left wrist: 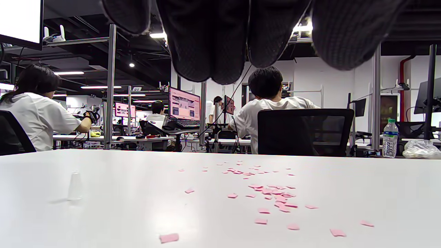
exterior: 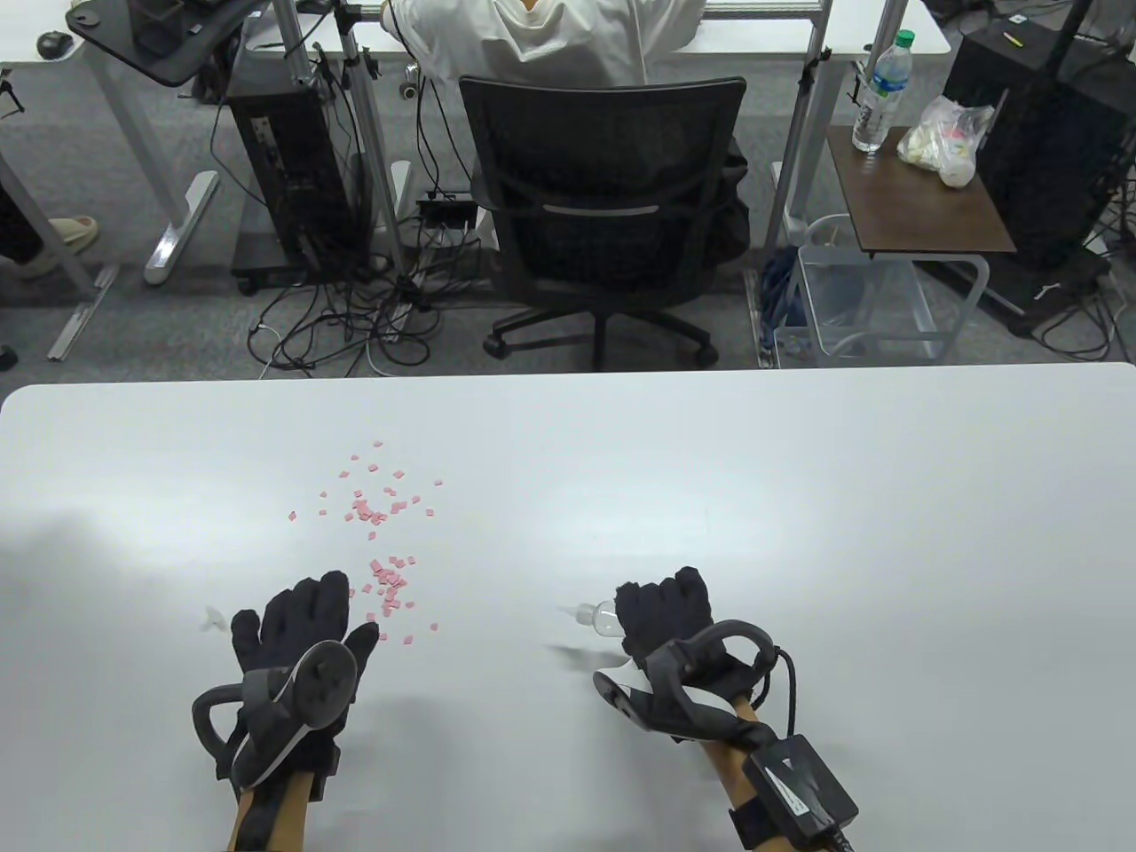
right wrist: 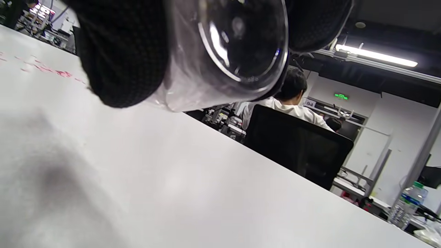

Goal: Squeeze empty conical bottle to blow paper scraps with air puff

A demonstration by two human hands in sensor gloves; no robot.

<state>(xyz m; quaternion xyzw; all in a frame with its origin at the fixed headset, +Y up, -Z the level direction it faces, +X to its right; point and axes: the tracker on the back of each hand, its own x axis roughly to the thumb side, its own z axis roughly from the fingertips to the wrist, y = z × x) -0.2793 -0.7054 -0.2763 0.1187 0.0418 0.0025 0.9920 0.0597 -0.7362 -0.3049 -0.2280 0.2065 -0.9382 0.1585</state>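
Note:
My right hand (exterior: pixel 664 612) grips a clear empty conical bottle (exterior: pixel 603 619) held on its side just above the white table, its nozzle pointing left toward the scraps. In the right wrist view the bottle's round base (right wrist: pixel 237 44) sits between my gloved fingers (right wrist: pixel 120 55). Pink paper scraps (exterior: pixel 383 513) lie scattered at the table's left middle, with a nearer cluster (exterior: pixel 391 593) just right of my left hand (exterior: pixel 306 621). That hand is spread, fingers extended, and holds nothing. The scraps also show in the left wrist view (left wrist: pixel 272 194).
A small clear cap (exterior: pixel 213 619) stands on the table left of my left hand, and shows in the left wrist view (left wrist: pixel 74 186). Beyond the table's far edge (exterior: pixel 568 371) stands an office chair (exterior: pixel 603 213) with a seated person.

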